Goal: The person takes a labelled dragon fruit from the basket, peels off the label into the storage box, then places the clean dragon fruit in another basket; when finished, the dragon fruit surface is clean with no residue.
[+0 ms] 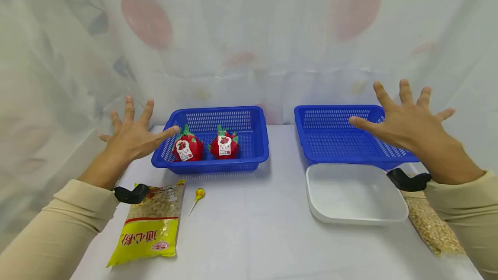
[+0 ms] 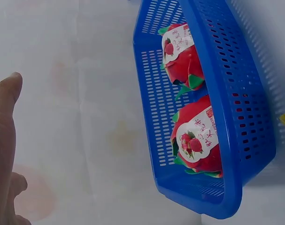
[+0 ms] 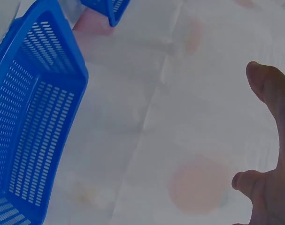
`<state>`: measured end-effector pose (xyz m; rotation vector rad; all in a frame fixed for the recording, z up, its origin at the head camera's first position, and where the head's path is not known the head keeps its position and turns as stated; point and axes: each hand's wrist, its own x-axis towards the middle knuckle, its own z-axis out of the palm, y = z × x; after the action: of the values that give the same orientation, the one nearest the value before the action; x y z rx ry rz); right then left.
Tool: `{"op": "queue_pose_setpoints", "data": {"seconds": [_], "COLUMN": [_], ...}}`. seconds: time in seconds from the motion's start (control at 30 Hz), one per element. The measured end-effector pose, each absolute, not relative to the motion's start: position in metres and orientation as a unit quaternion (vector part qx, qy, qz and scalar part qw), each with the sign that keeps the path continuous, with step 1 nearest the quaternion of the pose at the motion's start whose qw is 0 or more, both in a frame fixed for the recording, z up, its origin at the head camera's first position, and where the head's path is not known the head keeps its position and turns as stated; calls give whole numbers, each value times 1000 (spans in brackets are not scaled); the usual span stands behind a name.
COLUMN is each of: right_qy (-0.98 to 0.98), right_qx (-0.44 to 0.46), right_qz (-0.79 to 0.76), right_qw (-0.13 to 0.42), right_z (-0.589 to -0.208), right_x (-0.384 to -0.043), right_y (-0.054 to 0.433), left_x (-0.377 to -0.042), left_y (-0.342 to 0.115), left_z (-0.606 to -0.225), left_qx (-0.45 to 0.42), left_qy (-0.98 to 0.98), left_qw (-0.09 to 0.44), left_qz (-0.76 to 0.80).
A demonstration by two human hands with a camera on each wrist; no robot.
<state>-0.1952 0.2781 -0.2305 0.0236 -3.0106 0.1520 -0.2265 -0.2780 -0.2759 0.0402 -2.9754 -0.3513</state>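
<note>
Left hand (image 1: 130, 139): we see its fingers straight and spread wide in the air; the thumb points toward the left blue basket (image 1: 214, 167), and the left wrist view shows a gap between the hand and this basket.
Left red fruit (image 1: 196, 147): it sits inside the left blue basket, with green leaves and a white label; in the head view it is the nearer fruit to the left thumb, yet apart from the fingers.
Right red fruit (image 1: 224, 145): it sits beside the first one, in the same basket, farther from the left fingers.
Right hand (image 1: 412, 126): its fingers are also spread wide; the head view puts it before the right end of the right blue basket (image 1: 334, 141), but in the right wrist view we find them well apart.
White tray (image 1: 355, 193): it stands on the bench (image 1: 249, 228), at the near side of the right blue basket, below the right fingers in the head view.
Yellow pack (image 1: 145, 228): we see it lying nearer to us than the left blue basket, with a lollipop (image 1: 199, 194) just beside it.
</note>
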Motion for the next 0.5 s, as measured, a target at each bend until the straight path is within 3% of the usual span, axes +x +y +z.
{"op": "queue_pose_setpoints", "data": {"seconds": [0.5], "right_qy": [-995], "right_qx": [44], "right_qz": [66], "right_qw": [57], "right_z": [-236], "right_x": [-212], "right_y": [248], "left_x": [-227], "left_y": [-286], "left_z": [-291], "left_qx": [9], "left_qy": [-989], "left_qw": [88], "left_qz": [-120]}}
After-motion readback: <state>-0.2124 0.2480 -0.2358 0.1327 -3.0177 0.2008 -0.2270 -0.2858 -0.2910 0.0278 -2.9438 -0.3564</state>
